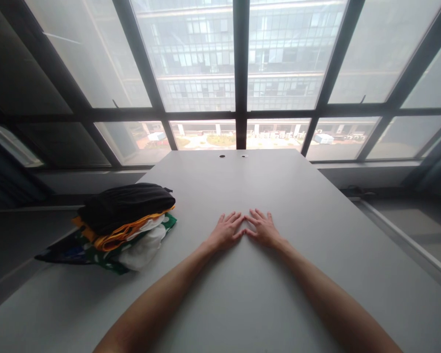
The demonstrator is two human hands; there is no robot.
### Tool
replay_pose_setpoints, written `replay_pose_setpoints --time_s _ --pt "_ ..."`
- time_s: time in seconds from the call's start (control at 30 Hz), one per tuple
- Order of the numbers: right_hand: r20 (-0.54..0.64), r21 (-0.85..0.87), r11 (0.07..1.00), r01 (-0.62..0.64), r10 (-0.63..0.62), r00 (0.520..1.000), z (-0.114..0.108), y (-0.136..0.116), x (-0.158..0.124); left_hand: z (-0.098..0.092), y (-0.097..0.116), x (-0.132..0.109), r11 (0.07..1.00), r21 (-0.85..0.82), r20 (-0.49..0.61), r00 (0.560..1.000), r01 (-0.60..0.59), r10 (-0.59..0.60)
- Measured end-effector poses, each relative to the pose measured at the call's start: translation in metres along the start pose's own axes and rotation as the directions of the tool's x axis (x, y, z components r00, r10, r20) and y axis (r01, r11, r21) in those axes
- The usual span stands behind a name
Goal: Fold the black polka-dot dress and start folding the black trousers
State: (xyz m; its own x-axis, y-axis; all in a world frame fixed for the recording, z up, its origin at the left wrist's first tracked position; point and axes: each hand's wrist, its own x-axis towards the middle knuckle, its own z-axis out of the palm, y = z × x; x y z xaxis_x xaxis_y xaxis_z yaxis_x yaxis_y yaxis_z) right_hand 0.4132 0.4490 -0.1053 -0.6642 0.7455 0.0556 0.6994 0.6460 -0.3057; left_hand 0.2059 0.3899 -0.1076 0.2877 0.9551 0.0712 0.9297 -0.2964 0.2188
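Observation:
My left hand (227,231) lies flat on the white table (220,299), palm down, fingers stretched out. Beside it my right hand (263,229) rests the same way, and the fingertips and thumbs of the two hands meet or nearly meet. Nothing is held in either one. To the left of my left hand sits a pile of folded clothes or cloths (130,208). Its top layer is black, with orange, white and green pieces under it. A dark piece hangs out at the pile's left side, over the table's left edge.
Two round cable holes (222,156) are set in the table near its far edge. Behind it stands a large window with dark frames (241,73), and a building shows outside. Dark curtains (7,171) hang at the far left and right. The table's right edge (353,198) slants toward me.

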Motion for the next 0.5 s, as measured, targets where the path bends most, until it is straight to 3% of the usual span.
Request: replay_pose_setpoints --time_s 0.5 --pt "-0.002 0.015 1.000 -0.010 0.010 1.000 -0.0016 -0.0002 -0.0008 0.0010 -0.0004 0.0007 1.000 0.015 0.010 1.000 0.001 -0.002"
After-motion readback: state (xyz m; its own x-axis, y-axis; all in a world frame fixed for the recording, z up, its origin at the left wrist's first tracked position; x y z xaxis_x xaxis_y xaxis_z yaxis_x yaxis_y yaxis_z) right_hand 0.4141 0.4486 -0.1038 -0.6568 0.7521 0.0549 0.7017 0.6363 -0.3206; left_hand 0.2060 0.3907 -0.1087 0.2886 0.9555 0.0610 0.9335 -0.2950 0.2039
